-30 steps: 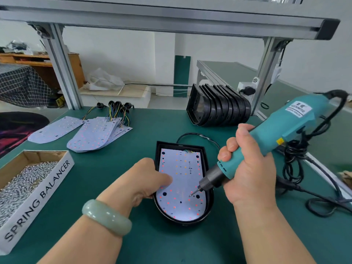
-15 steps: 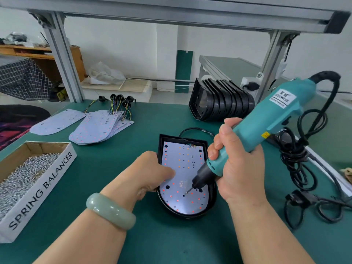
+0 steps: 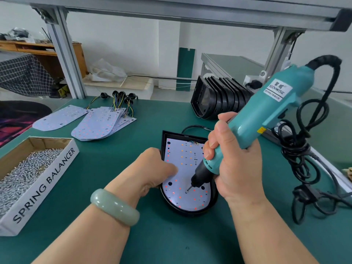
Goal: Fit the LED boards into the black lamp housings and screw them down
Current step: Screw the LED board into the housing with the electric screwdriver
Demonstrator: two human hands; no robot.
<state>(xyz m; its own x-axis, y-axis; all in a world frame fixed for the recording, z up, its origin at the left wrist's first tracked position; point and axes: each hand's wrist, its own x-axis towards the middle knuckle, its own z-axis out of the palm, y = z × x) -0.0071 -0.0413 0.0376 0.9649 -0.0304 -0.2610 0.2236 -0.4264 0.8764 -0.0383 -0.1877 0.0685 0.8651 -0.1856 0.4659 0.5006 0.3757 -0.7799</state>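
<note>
At the centre of the frame a white LED board [image 3: 185, 174] lies inside a black lamp housing [image 3: 190, 211] on the green bench; the left hand [image 3: 152, 170] presses board and housing still while the right hand [image 3: 234, 168] is wrapped tightly around a teal electric screwdriver [image 3: 266, 111], its bit on a screw near the board's rounded lower end. This looks like mid-screwing; next comes another screw from the cardboard box [image 3: 47, 180] at left, which is full of them. Empty housings [image 3: 219, 100] stack upper right, spare boards [image 3: 99, 124] upper left.
</note>
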